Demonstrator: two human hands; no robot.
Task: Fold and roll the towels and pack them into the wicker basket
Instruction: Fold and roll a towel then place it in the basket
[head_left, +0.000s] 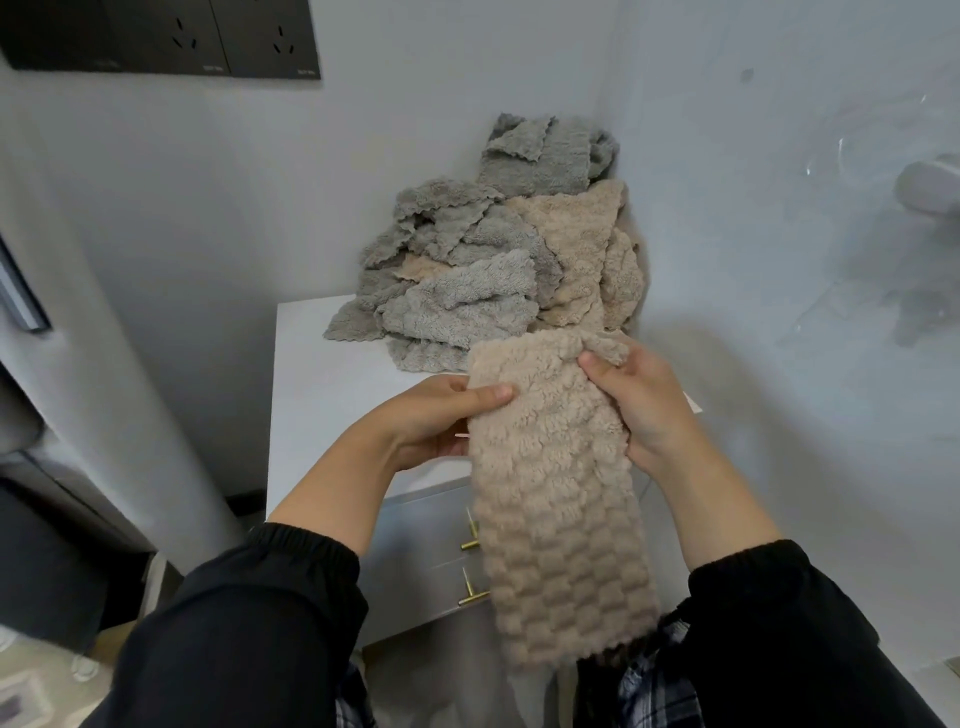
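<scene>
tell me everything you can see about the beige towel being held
The beige towel is a plush, fluffy cloth with a bumpy, checker-like pile and a scalloped bottom edge. It looks folded into a long narrow strip and hangs down in front of the white cabinet. The left hand pinches its upper left edge, thumb on top; the right hand grips the bunched upper right corner. Its top edge overlaps the towel pile in view; contact is unclear.

The heap of towels (483, 270) fills the back right corner of the cabinet top (322, 374), up against the wall (415, 156) behind it. Bare top lies open along the left side and the front left. The beige towel (550, 493), gripped by the left hand (431, 421) and right hand (644, 405), hangs across the front, over part of the drawer handles (470, 544).
</scene>
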